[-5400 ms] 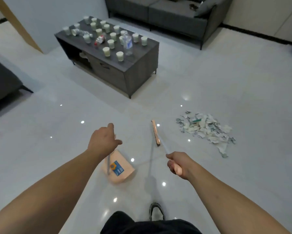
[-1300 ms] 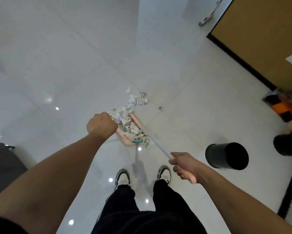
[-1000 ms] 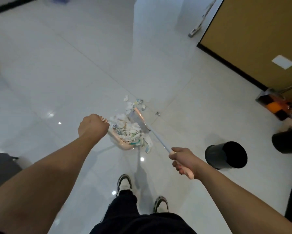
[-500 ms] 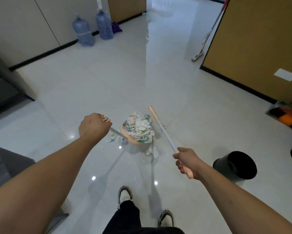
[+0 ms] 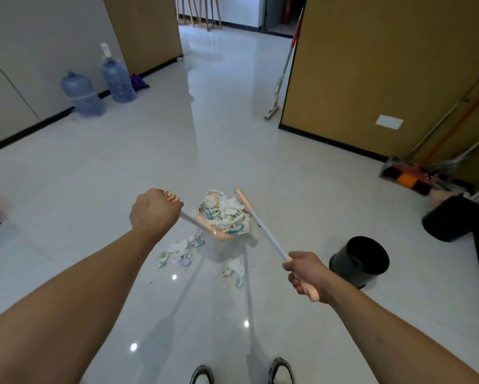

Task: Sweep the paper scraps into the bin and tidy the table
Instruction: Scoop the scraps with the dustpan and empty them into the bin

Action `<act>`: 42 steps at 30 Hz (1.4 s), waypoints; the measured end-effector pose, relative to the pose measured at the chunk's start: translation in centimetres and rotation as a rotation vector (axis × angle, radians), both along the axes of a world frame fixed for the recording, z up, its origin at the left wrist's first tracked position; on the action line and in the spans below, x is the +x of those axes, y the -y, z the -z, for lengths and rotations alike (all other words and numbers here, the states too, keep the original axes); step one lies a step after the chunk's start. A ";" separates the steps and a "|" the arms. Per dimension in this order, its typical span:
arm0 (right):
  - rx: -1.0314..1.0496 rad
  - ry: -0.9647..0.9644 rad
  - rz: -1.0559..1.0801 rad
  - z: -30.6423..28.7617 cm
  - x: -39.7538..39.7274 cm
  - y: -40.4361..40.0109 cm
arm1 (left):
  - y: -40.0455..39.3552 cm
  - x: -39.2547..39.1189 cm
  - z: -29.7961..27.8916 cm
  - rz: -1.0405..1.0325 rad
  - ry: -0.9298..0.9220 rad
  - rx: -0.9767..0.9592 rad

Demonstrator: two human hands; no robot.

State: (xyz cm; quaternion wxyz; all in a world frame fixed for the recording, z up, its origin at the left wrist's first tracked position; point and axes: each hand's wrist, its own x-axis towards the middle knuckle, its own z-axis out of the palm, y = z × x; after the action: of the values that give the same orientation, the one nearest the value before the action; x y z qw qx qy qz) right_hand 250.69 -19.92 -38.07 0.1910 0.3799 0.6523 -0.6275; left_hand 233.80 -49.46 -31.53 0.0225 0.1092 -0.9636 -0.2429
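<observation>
While two shoes [image 5: 280, 370] show at the bottom edge, both bare arms reach out over the shiny white floor [image 5: 66, 195]. The right hand [image 5: 306, 274] has its fingers curled tight around the pink grip of the broom [image 5: 263, 230], and the broom's pink head points up beside the dustpan. The left hand [image 5: 154, 209] is a closed fist around the ribbed pink end of the dustpan's handle. The dustpan [image 5: 221, 221] is pink and heaped full of paper scraps [image 5: 223, 210]. More fallen scraps [image 5: 178, 252] lie on the floor under it and near it. A black bin [image 5: 360, 260] leans on the floor to the right, just past the right hand, with its mouth open. A second dark bin [image 5: 453, 218] lies farther right. Far back, two blue water jugs [image 5: 99, 85] stand by the wall, and a mop [image 5: 284, 67] leans on a wooden panel.
</observation>
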 end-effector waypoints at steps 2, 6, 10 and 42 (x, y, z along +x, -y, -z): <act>0.007 -0.006 0.051 -0.2 0.2 0.5 | 0.0 -0.8 0.0 0.051 0.003 0.015; -0.011 -0.015 0.144 -0.5 1.2 1.4 | -0.9 -2.1 -0.2 0.151 0.008 0.028; -0.002 -0.020 0.261 -0.6 2.9 1.4 | -3.2 -3.1 -0.7 0.284 0.003 0.024; 0.014 -0.060 0.884 -0.7 18.2 -14.6 | -36.1 4.0 -1.3 1.224 -0.423 -0.378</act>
State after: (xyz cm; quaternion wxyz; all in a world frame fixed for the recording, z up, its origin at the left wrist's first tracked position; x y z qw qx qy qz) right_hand 268.90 -5.33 -37.37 -0.1175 0.6053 0.4365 -0.6552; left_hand 237.75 -13.32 -30.25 0.0879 -0.5122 -0.8526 -0.0554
